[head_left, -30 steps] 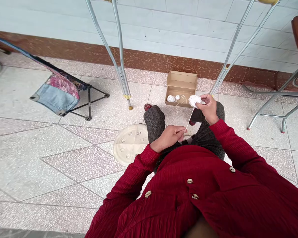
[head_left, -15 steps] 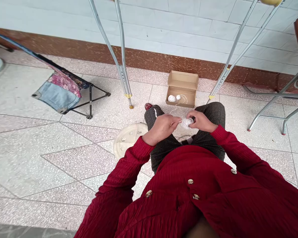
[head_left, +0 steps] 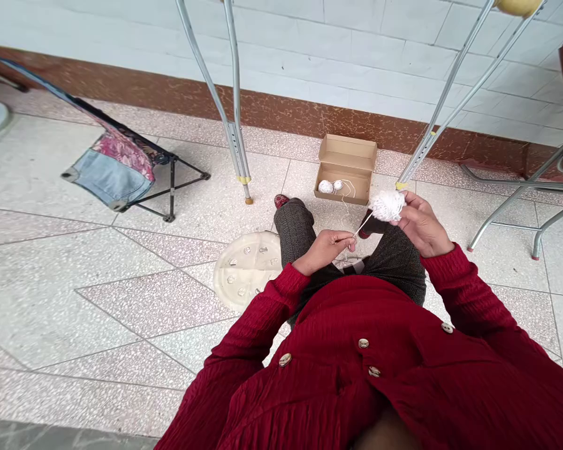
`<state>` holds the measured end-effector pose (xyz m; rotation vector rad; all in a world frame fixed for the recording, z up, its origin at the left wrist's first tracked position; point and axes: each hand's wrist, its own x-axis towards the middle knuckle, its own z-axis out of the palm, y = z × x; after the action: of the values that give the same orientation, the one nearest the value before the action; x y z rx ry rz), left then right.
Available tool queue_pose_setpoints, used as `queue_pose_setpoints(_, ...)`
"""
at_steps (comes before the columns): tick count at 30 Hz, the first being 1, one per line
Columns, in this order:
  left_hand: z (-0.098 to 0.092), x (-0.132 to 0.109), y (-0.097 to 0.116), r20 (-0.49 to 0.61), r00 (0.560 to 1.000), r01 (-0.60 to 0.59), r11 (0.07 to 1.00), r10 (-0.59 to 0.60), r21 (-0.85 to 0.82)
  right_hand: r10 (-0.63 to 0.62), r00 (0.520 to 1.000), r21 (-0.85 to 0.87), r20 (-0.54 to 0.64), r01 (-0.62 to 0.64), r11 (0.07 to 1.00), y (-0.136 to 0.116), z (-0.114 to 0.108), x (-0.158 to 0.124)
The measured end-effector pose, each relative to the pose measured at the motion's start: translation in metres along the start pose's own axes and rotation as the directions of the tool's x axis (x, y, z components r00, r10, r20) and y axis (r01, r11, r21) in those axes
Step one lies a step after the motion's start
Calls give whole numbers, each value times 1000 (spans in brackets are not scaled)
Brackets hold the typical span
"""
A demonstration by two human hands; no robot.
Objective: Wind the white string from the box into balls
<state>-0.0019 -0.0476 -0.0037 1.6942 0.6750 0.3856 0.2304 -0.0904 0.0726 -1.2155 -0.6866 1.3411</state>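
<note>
A ball of white yarn [head_left: 386, 205] is in my right hand [head_left: 422, 226], raised over my right knee, with the fingers gripping its right side. My left hand [head_left: 329, 249] pinches the strand of yarn [head_left: 363, 224] that runs taut up to the ball. In front of my feet an open cardboard box [head_left: 342, 195] stands on the floor. Two smaller white yarn balls [head_left: 326, 187] lie inside it, and a loose strand trails out over its front edge.
Crutches lean on the wall at the left [head_left: 234, 137] and right [head_left: 425, 144] of the box. A folding stool [head_left: 117, 172] stands to the left, a metal-legged chair [head_left: 520, 187] to the right. A round cream plastic lid or stool top [head_left: 237, 269] is beside my left leg.
My right hand has moved up and right with the yarn ball, away from my left hand. A stretch of strand now shows between them. My left hand has shifted slightly right and down.
</note>
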Motion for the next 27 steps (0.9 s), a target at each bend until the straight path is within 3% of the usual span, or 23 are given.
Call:
queue_pose_setpoints(4, 0, -9, -2, 8, 1000, 26, 996, -27, 88, -81, 996, 10, -47, 82, 997, -1, 1, 21)
queue_pose_setpoints(7, -1, -16, 3, 32, 999, -29, 971, 22, 236, -202, 975, -160, -88, 186, 969, 18, 3, 41)
queue_pose_setpoints(9, -3, -18, 9, 32, 993, -115, 932, 111, 344, -361, 928, -393, -88, 301, 869, 37, 3, 52)
queue_pose_setpoints(11, -9, -16, 14, 6, 980, -184, 885, 201, 428, -412, 911, -602, 25, 343, 721, 56, 3, 56)
queue_pose_setpoints(14, -26, -9, 16, -50, 961, -210, 833, 273, 513, -340, 918, -734, 205, 374, 566, 75, 2, 52)
queue_pose_setpoints(17, -44, -1, 14, -74, 941, -219, 763, 329, 608, -133, 933, -696, 333, 339, 634, 79, 1, 42)
queue_pose_setpoints(21, -48, 10, 13, -43, 926, -240, 675, 374, 697, 140, 859, -502, 493, 149, 852, 70, -2, 33)
queue_pose_setpoints(24, -38, 19, 7, -36, 934, -240, 703, 354, 670, 155, 847, -325, 509, 22, 946, 62, -2, 26)
queue_pose_setpoints(27, -29, 24, -6, -81, 948, -218, 813, 309, 540, 148, 847, -213, 511, -41, 976, 54, 2, 17)
